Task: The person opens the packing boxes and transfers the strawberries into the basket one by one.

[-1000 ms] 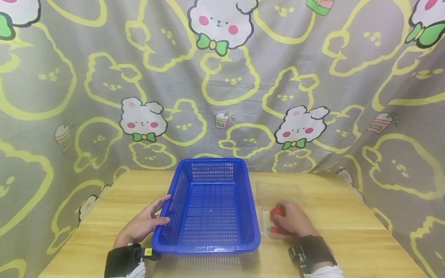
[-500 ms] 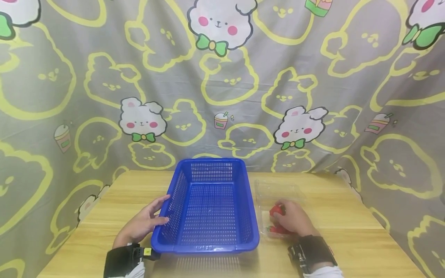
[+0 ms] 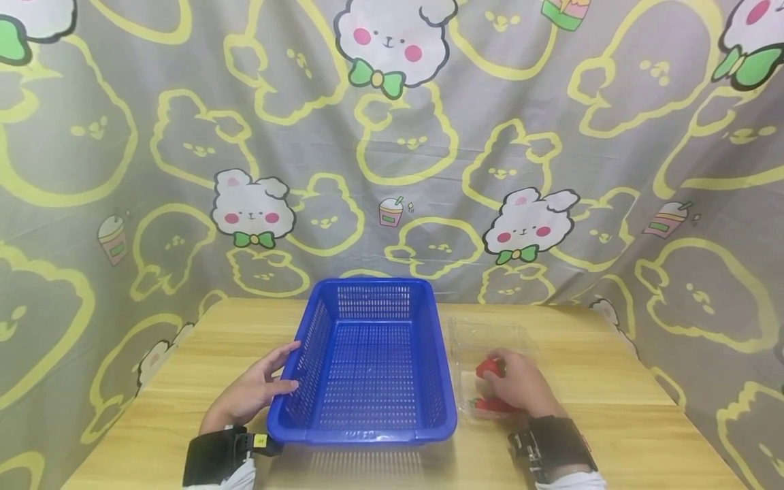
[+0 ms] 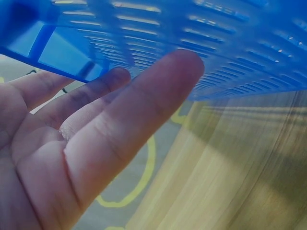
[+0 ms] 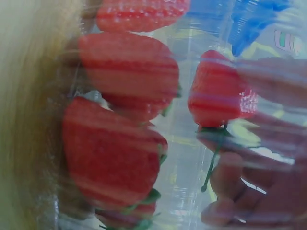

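A blue slotted plastic basket [image 3: 370, 371] stands in the middle of the table. My left hand [image 3: 256, 388] touches its left outer wall, with thumb and fingers fairly straight; in the left wrist view the thumb [image 4: 139, 110] lies close along the slotted side. To the right of the basket is a clear plastic box [image 3: 462, 354]. Over this box my right hand [image 3: 520, 384] pinches a red strawberry [image 5: 216, 91] whose green stem shows in the right wrist view. Several more strawberries [image 5: 112, 155] lie in the box, partly hidden by the hand in the head view.
A light wooden table [image 3: 618, 381] carries everything. Behind it and at both sides hangs a grey curtain [image 3: 429, 156] with rabbit and yellow outline prints. The box's clear lid part [image 3: 490, 333] extends toward the back.
The strawberry in my right hand has risen very slightly. My left hand stays at the basket's side, and the basket has not visibly moved.
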